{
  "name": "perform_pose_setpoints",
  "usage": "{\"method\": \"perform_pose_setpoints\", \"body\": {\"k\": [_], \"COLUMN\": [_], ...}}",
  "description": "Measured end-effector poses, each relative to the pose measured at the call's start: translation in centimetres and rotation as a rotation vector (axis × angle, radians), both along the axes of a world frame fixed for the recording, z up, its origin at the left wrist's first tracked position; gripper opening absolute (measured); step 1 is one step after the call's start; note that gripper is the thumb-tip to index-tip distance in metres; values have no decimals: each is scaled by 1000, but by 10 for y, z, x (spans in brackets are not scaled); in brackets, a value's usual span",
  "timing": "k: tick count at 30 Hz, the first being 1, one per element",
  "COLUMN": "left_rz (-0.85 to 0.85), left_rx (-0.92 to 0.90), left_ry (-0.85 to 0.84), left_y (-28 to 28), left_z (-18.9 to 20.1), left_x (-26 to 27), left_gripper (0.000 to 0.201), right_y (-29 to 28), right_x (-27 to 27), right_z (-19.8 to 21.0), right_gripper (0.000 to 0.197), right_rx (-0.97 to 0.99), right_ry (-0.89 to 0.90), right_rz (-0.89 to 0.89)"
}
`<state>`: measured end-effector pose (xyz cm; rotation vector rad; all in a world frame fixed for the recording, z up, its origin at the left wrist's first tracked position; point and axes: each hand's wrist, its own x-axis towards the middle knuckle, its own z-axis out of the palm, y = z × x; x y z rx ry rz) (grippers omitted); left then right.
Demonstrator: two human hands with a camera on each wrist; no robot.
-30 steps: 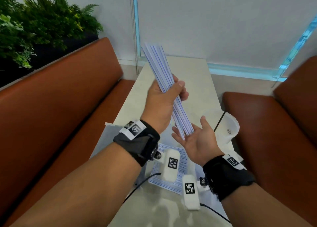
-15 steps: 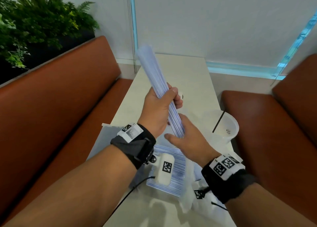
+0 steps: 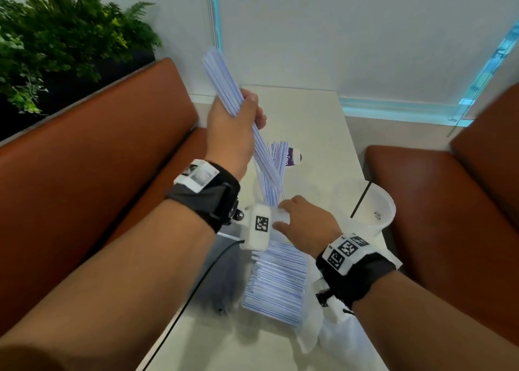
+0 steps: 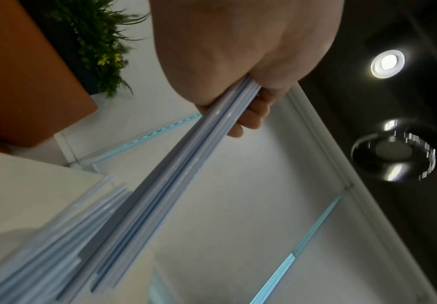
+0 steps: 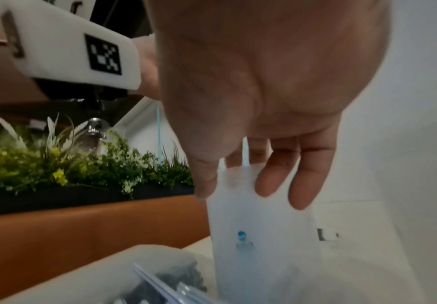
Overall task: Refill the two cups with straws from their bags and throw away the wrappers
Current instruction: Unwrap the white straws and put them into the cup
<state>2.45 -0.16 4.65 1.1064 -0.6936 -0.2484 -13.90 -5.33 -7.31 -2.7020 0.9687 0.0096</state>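
The left hand [image 3: 234,134] clutches a slanted straw bundle [image 3: 238,118] above the cup [image 5: 261,236] the right hand [image 3: 306,224] grips; a tip catching its rim could topple it.

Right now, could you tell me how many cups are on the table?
2. The right hand holds the translucent cup, straws in it; the white cup sits at the table's right edge. A purple-labelled item behind may be a third.
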Motion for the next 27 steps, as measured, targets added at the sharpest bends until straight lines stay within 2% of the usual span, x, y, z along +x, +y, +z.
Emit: {"method": "perform_pose_setpoints", "body": {"k": [2,4,8,11,14,17,19,21,23,25,27], "left_rz": [13,12,39,2,-80,-37,30,121,174,63,-213], "left_rx": [127,250,330,470,650,693,642,528,420,416,599], "left_ry": [-53,-46,-16,-86,-130,-192,-262,-350,-499,-675,-869], "left_y": [-6,-10,-24,-35,-33,-28,-21,-8,10,28,42], "left_z": [-22,-49,-73,-79,-82,-76,-69,-63,-59,-64,-79], "left_x": [-4,-9,-11,-14,-9,1,4,2,-5,-16,-31], "left_gripper": [11,8,14,20,32,73,79,66,39,13,10], "right_y": [-3,-4,-3,-4,-6,-8,-7,-1,6,9,9], "right_x": [3,5,4,4,4,4,2,-3,-11,-24,-40], "right_z": [-4,-7,-13,-15,-17,-17,-15,-10,-5,-6,-14], "right_gripper": [26,17,27,28,25,20,20,24,17,22,35], "right_rx": [-21,-67,-41,-37,-55,-44,-44,-76,-157,-173,-107], "right_ry": [7,22,-4,-20,-30,-35,-98,-268,-405,-297,-47], "right_rz": [64,119,109,107,117,125,122,85,-17,-146,-245]}}
